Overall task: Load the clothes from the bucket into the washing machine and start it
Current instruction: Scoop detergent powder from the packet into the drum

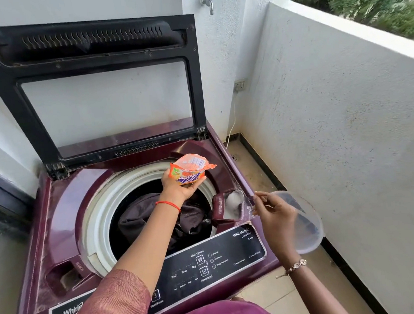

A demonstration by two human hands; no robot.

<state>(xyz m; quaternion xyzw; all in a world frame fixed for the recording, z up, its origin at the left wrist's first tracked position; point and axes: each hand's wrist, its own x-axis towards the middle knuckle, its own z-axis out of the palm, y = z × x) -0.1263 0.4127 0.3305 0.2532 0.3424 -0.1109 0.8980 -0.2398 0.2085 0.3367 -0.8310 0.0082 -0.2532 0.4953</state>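
Head view: clothes beneath hands.

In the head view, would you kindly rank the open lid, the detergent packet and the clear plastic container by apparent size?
1. Open lid
2. Clear plastic container, though nearness to the camera may enlarge it
3. Detergent packet

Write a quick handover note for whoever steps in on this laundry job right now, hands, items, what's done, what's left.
Left hand: holds the torn-open detergent packet above the drum.
Right hand: holds a clear plastic lid and tips a small clear scoop at the detergent tray, which has white powder in it.
Done: machine lid up, dark clothes in drum.
Left: finish the detergent, shut the lid, press Start/Pause. The bucket is out of view.
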